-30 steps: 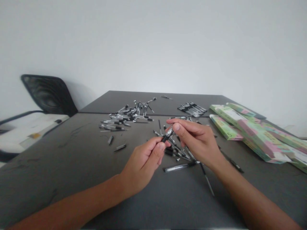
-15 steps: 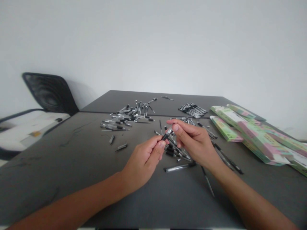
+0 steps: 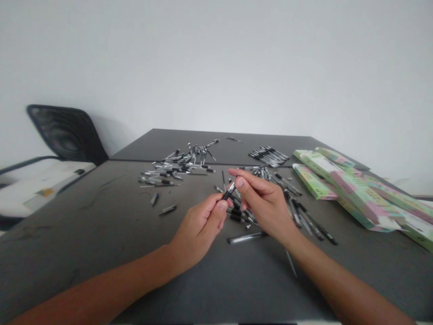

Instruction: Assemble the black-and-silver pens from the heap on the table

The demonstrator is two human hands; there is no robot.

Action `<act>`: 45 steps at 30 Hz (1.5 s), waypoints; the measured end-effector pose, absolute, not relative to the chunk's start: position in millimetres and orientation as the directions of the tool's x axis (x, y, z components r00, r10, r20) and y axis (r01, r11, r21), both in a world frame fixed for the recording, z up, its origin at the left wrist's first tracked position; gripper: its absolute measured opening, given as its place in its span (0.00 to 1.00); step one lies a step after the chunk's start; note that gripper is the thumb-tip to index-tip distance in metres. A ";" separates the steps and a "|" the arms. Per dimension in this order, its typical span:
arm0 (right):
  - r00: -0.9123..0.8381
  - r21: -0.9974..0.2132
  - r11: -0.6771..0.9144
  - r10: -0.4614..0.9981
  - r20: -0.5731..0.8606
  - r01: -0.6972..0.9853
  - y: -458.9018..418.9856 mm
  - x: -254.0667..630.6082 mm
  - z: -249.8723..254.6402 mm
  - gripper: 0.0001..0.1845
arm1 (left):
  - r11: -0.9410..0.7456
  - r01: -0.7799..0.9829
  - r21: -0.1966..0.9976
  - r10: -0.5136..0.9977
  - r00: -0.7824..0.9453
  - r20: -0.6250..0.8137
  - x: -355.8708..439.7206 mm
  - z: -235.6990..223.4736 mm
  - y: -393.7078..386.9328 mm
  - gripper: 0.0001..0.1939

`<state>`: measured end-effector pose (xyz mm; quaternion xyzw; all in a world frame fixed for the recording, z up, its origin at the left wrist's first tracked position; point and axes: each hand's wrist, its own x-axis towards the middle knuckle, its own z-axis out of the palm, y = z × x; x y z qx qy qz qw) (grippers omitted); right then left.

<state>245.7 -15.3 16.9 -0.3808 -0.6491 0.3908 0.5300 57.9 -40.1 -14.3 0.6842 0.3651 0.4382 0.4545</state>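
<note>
Between my two hands is a pen (image 3: 229, 191) with a black grip and a clear, silvery end, tilted up to the right. My left hand (image 3: 203, 221) pinches its black part between thumb and fingers. The thumb and forefinger of my right hand (image 3: 262, 198) close on the upper tip, which they partly cover. Under and behind the hands lies a loose heap of pens and pen parts (image 3: 237, 215). A single clear pen (image 3: 246, 238) lies on the dark table (image 3: 189, 293) just below my right hand.
Another heap of pens (image 3: 182, 162) spreads at the left back, with two short pen pieces (image 3: 168, 210) nearer. A neat row of pens (image 3: 269, 156) lies at the back right. Green and pink cartons (image 3: 355, 189) are stacked at the right. A mesh chair (image 3: 67, 133) stands left.
The view has shifted slightly, so the table things sit a little further left. Both hands keep the pen in nearly the same pose.
</note>
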 end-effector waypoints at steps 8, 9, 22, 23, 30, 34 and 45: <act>-0.316 -0.898 0.440 0.849 0.423 -0.020 -14.3 235.5 8.7 0.17 | -0.233 -0.015 0.972 0.919 0.325 0.225 59.8 -19.8 -36.8 0.23; -0.355 -0.909 0.416 0.845 0.400 -0.035 -15.4 235.2 9.2 0.17 | -0.220 -0.024 0.975 0.921 0.323 0.216 59.7 -20.4 -35.6 0.23; 0.106 -0.915 0.367 0.929 0.354 -0.166 10.6 276.1 32.1 0.21 | -0.458 0.098 0.883 0.861 0.295 0.414 41.7 -21.5 -21.6 0.28; 0.209 -0.904 0.418 0.895 0.393 -0.092 17.1 288.5 37.7 0.22 | -0.498 0.120 0.859 0.847 0.281 0.452 39.2 -21.7 -19.9 0.27; 0.129 -0.693 0.214 0.904 0.407 0.689 99.1 363.7 83.5 0.23 | -0.701 0.309 0.643 0.714 0.292 0.637 24.2 -18.8 -12.4 0.24; 0.012 -0.479 0.084 0.981 0.194 0.874 154.6 370.8 78.6 0.13 | -0.755 0.362 0.547 0.653 0.339 0.677 19.2 -18.7 -10.0 0.22; -0.030 -0.109 0.019 0.994 -0.102 0.994 214.2 358.2 19.9 0.21 | -0.831 0.412 0.374 0.534 0.402 0.744 15.2 -14.3 -9.1 0.15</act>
